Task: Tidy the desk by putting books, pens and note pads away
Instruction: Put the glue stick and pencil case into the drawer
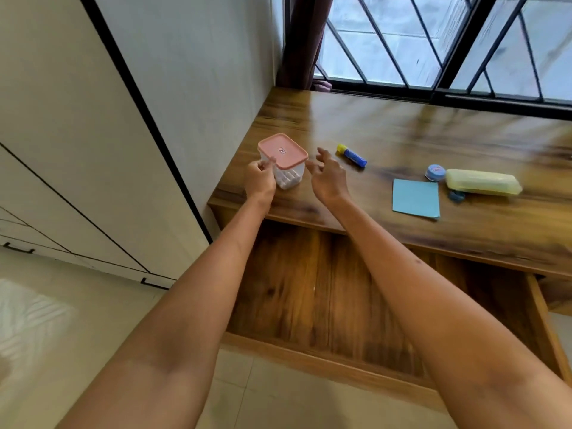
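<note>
Your hands flank the clear container with the pink lid point(283, 159), which stands near the left end of the wooden surface point(402, 131), close to its near edge. Left hand point(260, 178): fingers curled against the container's left wall, up by the lid rim; whether they truly pinch it or only touch it, I cannot tell. Right hand point(328, 174): fingers spread and loose, just beside the right wall, holding nothing. Main risk: the container sits close to the near-left corner, so a one-sided tug from the left hand could tip it or slide it off toward the floor. The pink lid may not be snapped down, so a lift by the rim could leave the body behind and spill the white contents. Close the right hand on the wall before lifting. The open drawer point(325, 292) lies directly below your forearms, a likely place for the things; its front rail is where a lowered container could catch. Farther right, the blue-and-yellow glue stick point(352, 155) lies on its side and may roll if your right wrist sweeps it. The blue note pad point(416, 198), the yellow pencil case point(483, 182) and the small blue round tub point(435, 172) wait well apart to the right, not yet put away.
</note>
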Demonstrator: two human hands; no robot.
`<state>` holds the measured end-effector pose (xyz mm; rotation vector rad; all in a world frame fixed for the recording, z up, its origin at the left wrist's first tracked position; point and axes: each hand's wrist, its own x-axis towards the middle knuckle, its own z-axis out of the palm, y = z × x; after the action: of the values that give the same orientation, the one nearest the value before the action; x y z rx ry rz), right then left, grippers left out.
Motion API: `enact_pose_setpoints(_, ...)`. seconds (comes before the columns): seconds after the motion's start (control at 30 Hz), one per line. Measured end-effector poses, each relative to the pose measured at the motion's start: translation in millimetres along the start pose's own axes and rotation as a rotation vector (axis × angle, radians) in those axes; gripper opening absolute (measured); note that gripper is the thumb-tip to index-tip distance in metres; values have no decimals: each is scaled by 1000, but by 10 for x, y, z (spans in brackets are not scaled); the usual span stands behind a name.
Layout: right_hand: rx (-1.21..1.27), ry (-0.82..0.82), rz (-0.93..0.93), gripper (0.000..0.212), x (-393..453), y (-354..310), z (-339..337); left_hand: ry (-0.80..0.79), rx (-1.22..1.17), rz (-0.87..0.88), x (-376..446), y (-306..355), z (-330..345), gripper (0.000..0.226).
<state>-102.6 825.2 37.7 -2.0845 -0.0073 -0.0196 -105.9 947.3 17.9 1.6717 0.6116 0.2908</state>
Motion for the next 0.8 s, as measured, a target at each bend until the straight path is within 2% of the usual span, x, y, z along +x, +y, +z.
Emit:
enact_pose_setpoints(0.17,79,-37,42,42,229,39,105,30,-36,-91,353,-5,117,36)
enact_pose_setpoints(0.33,155,8,104,32,339,90,120,-52,-86,-122,402,45,116,11)
enact_pose_setpoints(0.4,160,23,138,32,341,90,93,-149,-100,-99,339,77,8,14)
enact_pose_setpoints(0.5,180,3,229,46,266,66,29,-382,-171,-86,216,91,-245,39)
enact_pose_setpoints(0.63,168,-226,364,75,18,-33,-128,-667,-118,-120,21,90,-608,52)
enact_pose_setpoints(0.7,144,-370,361,71,-157,-68,-211,-787,-44,-146,-88,81,-753,54)
enact_pose_setpoints(0.8,129,-519,371,47,-450,-81,-290,-898,47,-198,-280,4,-939,54)
